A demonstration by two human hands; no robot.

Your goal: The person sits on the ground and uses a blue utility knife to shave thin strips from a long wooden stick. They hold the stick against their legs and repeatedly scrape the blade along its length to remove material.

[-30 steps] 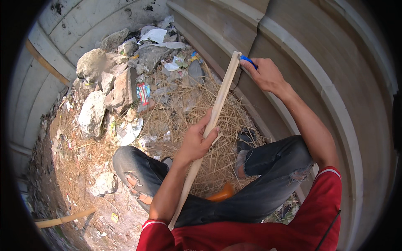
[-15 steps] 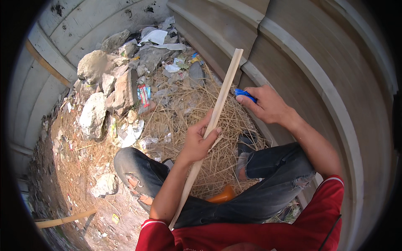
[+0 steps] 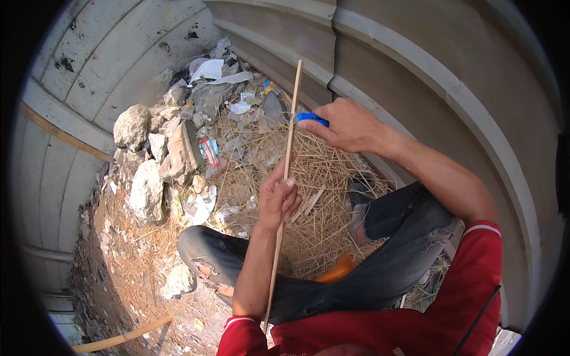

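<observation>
- Two hands work on one long wooden stick [image 3: 287,172], which stands nearly upright over a straw pile [image 3: 314,178].
- The left hand [image 3: 278,199] is wrapped around the stick at mid-length.
- The right hand [image 3: 347,124] is closed on a blue-handled knife [image 3: 311,118], touching the stick higher up.
- Stones [image 3: 145,190] and litter lie along the wall [image 3: 89,77], left of the straw.

From my feed I make out only litter packaging: a small red, white and blue wrapper [image 3: 208,149] lying flat beside the stones, crumpled white plastic sheeting [image 3: 208,68] at the top of the rubble heap by the wall, a pale scrap of wrapper [image 3: 240,107] on the straw just below it, and a tiny yellow scrap [image 3: 199,324] on the dirt low down.
</observation>
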